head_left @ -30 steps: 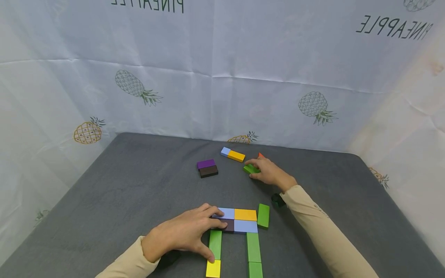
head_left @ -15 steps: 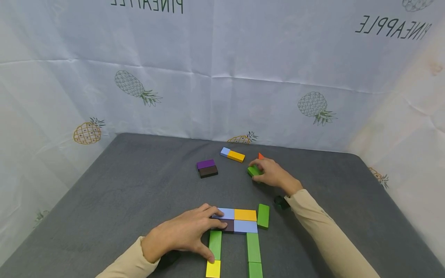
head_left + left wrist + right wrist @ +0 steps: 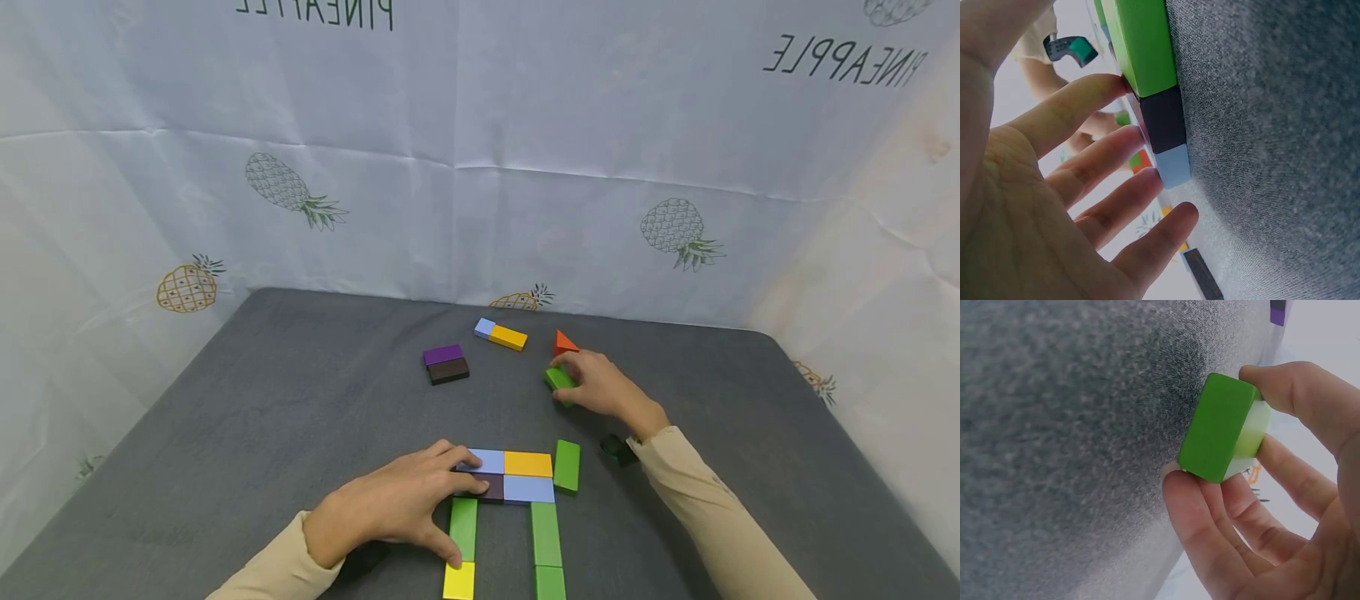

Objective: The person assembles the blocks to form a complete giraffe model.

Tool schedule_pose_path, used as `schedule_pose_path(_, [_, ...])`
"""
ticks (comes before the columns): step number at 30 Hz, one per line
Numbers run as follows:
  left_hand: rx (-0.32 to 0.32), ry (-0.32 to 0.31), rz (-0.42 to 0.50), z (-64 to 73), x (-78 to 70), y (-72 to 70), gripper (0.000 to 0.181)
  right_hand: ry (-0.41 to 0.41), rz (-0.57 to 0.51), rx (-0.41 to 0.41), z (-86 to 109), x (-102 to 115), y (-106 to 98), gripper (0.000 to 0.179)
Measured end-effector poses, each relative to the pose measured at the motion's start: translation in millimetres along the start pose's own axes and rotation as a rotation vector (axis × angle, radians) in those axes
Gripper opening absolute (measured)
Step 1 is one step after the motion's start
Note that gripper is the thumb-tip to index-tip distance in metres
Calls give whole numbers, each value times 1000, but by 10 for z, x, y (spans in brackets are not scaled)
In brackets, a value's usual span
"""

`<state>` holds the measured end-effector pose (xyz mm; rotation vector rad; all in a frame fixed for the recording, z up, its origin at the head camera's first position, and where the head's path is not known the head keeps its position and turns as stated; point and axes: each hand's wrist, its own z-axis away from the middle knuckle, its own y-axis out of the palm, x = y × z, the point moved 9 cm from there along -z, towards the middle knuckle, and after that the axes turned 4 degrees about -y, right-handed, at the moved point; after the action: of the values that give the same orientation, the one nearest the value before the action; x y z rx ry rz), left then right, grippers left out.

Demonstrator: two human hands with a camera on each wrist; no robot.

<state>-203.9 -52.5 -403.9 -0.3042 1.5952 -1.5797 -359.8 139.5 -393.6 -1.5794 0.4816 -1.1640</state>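
My right hand (image 3: 603,387) pinches a green block (image 3: 558,379) between thumb and fingers, just in front of a red-orange triangular block (image 3: 564,342). The right wrist view shows the held green block (image 3: 1215,428) close to the grey cloth; whether it touches is unclear. My left hand (image 3: 401,504) lies spread over the left side of a flat block arrangement. Its fingertips touch a light blue block (image 3: 489,460) and a dark block (image 3: 491,487), while its thumb is at a yellow block (image 3: 459,581). A loose green block (image 3: 567,467) stands at the arrangement's right side.
Farther back are a purple block (image 3: 443,355) beside a dark brown block (image 3: 448,372), and a light blue block (image 3: 484,327) against an orange-yellow block (image 3: 508,337). More green blocks (image 3: 546,533) form the arrangement's right column. A white pineapple-print curtain (image 3: 450,208) hangs behind the grey table.
My right hand has moved right and slightly nearer me with the green block, uncovering more of the triangular block. The left hand has stayed in place.
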Motion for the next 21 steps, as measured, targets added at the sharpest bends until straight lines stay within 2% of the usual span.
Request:
schedule_pose_path(12, [-1, -1, -14, 6, -6, 2, 71, 62, -23, 8, 136, -119, 52, 46])
schedule_pose_path(21, [15, -9, -6, -3, 11, 10, 71, 69, -38, 8, 215, -137, 99, 45])
